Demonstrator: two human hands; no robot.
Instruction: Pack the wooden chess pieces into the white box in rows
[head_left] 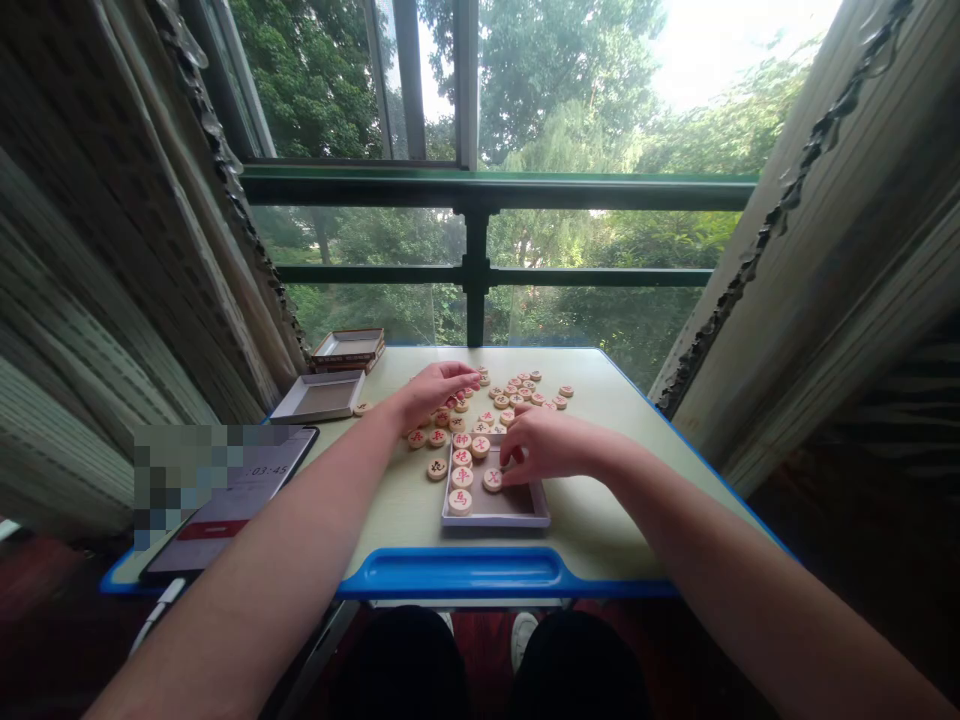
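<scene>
My right hand reaches into a shallow white box, its fingers closed at the edge of a round wooden Chinese chess piece with a red character. Down the box's left side runs a column of red-lettered pieces, including a lower one; another piece lies beside the column's top. Beyond the box, my left hand is over loose pieces, fingers stretched to the right and slightly bent. Its palm is hidden. A black-lettered piece sits left of the box.
More loose pieces are scattered across the far half of the blue-edged table. At the back left are an open box lid and stacked boxes. A phone with a cable lies by my left forearm. Curtains flank the window.
</scene>
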